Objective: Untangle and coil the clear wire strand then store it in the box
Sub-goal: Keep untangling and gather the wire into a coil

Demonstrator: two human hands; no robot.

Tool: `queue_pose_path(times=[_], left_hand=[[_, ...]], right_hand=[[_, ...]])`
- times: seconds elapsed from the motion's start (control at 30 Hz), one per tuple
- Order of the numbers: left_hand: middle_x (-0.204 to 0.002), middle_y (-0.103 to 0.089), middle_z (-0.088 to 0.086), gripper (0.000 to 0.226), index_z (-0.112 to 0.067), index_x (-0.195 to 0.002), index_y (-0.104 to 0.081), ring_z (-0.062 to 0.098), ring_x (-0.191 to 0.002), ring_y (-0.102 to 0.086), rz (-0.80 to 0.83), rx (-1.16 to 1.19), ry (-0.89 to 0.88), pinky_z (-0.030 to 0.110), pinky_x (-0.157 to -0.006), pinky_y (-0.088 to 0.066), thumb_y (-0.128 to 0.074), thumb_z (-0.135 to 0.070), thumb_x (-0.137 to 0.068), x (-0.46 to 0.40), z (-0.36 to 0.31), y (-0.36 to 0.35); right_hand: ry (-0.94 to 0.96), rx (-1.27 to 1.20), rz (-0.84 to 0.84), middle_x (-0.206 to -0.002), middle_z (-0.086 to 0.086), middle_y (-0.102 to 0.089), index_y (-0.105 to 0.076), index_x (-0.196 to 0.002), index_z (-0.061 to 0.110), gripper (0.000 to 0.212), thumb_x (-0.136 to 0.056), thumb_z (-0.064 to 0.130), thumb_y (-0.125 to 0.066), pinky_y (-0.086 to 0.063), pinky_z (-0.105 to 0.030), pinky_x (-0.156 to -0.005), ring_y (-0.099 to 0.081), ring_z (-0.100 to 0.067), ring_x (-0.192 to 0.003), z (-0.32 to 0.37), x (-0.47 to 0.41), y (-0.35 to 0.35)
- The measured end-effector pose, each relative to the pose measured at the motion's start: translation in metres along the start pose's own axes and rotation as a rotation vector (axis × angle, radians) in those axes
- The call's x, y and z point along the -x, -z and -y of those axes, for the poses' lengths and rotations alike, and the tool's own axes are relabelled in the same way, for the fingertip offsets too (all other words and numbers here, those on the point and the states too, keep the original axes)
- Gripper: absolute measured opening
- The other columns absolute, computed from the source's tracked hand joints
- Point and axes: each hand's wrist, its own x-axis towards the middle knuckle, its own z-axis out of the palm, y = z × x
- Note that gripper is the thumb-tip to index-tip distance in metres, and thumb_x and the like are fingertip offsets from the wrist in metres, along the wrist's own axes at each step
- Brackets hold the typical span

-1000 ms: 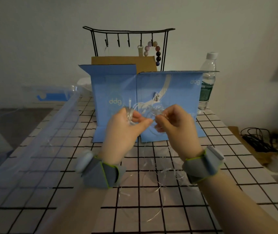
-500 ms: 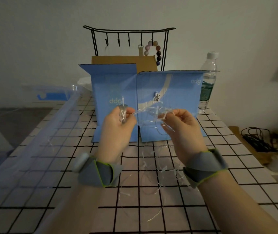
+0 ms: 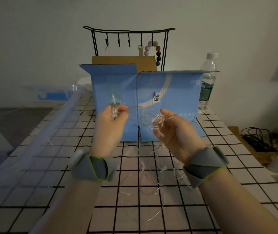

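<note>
A clear wire strand [image 3: 143,115] with small white tabs stretches between my two hands in front of the blue cardboard box [image 3: 177,92]. My left hand [image 3: 111,125] pinches a small coiled bundle of the strand between thumb and fingers. My right hand [image 3: 173,130] is turned palm up with curled fingers holding a tangled clump of the strand. Loose loops of the strand [image 3: 153,179] hang down and lie on the checked tablecloth below my wrists. The blue box stands upright with its top flaps open.
A black wire hook rack [image 3: 128,39] with a bead string stands behind the box. A water bottle [image 3: 208,81] stands to the right. A clear plastic bin [image 3: 33,132] lies along the left. Black cables [image 3: 259,139] lie at the right edge.
My hands have moved apart, drawing the strand out between them. My right hand has turned palm up and lowered; my left hand has risen slightly.
</note>
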Motion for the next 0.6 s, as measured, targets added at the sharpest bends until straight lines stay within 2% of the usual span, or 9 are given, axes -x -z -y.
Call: queue_pose_path(times=[0.07,0.17,0.27,0.33,0.37,0.43,0.47,0.53,0.6], left_hand=[[-0.053,-0.044,-0.007,0.017,-0.026,-0.069,-0.061,0.008,-0.047,-0.035,-0.013,0.069,0.041,0.026,-0.053,-0.033,-0.060,-0.015,-0.082,-0.001,-0.001,0.002],[-0.053,-0.053,-0.008,0.023,-0.018,-0.069,-0.060,0.005,-0.036,-0.029,0.012,0.257,0.080,0.020,-0.041,-0.026,-0.052,-0.016,-0.090,-0.003,-0.002,0.006],[-0.049,-0.049,-0.009,0.031,-0.012,-0.073,-0.057,0.003,-0.033,-0.025,0.062,0.459,0.143,0.019,-0.040,-0.021,-0.039,-0.017,-0.097,-0.004,-0.005,0.009],[-0.044,-0.039,-0.009,0.033,-0.012,-0.073,-0.054,0.002,-0.030,-0.021,0.094,0.584,0.216,0.019,-0.039,-0.018,-0.034,-0.018,-0.099,-0.007,-0.007,0.009],[-0.041,-0.036,-0.010,0.034,-0.011,-0.074,-0.053,0.002,-0.029,-0.020,0.111,0.625,0.253,0.018,-0.038,-0.018,-0.033,-0.020,-0.099,-0.009,-0.007,0.009],[-0.038,-0.037,-0.009,0.036,-0.011,-0.075,-0.052,0.002,-0.026,-0.020,0.145,0.694,0.301,0.017,-0.037,-0.018,-0.030,-0.024,-0.100,-0.010,-0.009,0.010],[-0.039,-0.043,-0.009,0.038,-0.010,-0.076,-0.052,0.003,-0.025,-0.021,0.153,0.721,0.310,0.016,-0.036,-0.020,-0.028,-0.026,-0.101,-0.010,-0.010,0.010],[-0.050,-0.061,-0.008,0.043,-0.009,-0.076,-0.054,0.004,-0.024,-0.023,0.147,0.720,0.288,0.014,-0.036,-0.022,-0.026,-0.030,-0.101,-0.009,-0.010,0.012],[-0.063,-0.071,-0.005,0.047,-0.009,-0.075,-0.055,0.005,-0.024,-0.023,0.144,0.674,0.249,0.014,-0.038,-0.023,-0.025,-0.034,-0.101,-0.008,-0.009,0.013]], right_hand=[[0.000,0.151,0.029,-0.068,-0.006,-0.060,-0.054,-0.091,0.008,0.011,-0.094,0.007,-0.043,-0.046,-0.017,-0.045,-0.060,-0.010,-0.054,-0.001,0.000,0.004],[0.094,0.531,-0.002,-0.065,0.000,-0.061,-0.055,-0.085,0.010,0.012,-0.093,0.011,-0.046,-0.034,-0.015,-0.039,-0.055,-0.007,-0.051,0.000,-0.002,0.013],[0.188,0.754,0.025,-0.058,0.001,-0.060,-0.055,-0.072,0.010,0.024,-0.094,0.013,-0.045,-0.046,-0.023,-0.057,-0.055,-0.011,-0.056,0.004,-0.005,0.019],[0.159,0.721,0.091,-0.063,0.000,-0.061,-0.051,-0.063,0.012,0.034,-0.095,0.015,-0.042,-0.049,-0.031,-0.073,-0.060,-0.018,-0.071,0.006,-0.005,0.022],[0.095,0.622,0.146,-0.069,-0.001,-0.062,-0.048,-0.062,0.014,0.035,-0.096,0.017,-0.039,-0.051,-0.033,-0.073,-0.062,-0.020,-0.076,0.007,-0.004,0.024],[-0.040,0.383,0.241,-0.075,-0.004,-0.061,-0.043,-0.067,0.015,0.033,-0.097,0.024,-0.033,-0.049,-0.024,-0.050,-0.061,-0.019,-0.059,0.009,-0.002,0.025],[-0.058,0.329,0.245,-0.073,-0.005,-0.058,-0.043,-0.070,0.015,0.031,-0.097,0.027,-0.032,-0.038,-0.017,-0.038,-0.051,-0.014,-0.043,0.010,-0.002,0.027],[-0.018,0.371,0.215,-0.067,-0.003,-0.054,-0.049,-0.075,0.016,0.030,-0.095,0.033,-0.034,-0.022,-0.014,-0.033,-0.031,-0.007,-0.036,0.011,-0.006,0.033],[0.091,0.643,0.171,-0.067,0.001,-0.057,-0.057,-0.082,0.014,0.028,-0.094,0.033,-0.041,-0.023,-0.015,-0.039,-0.033,-0.006,-0.042,0.011,-0.006,0.037]])
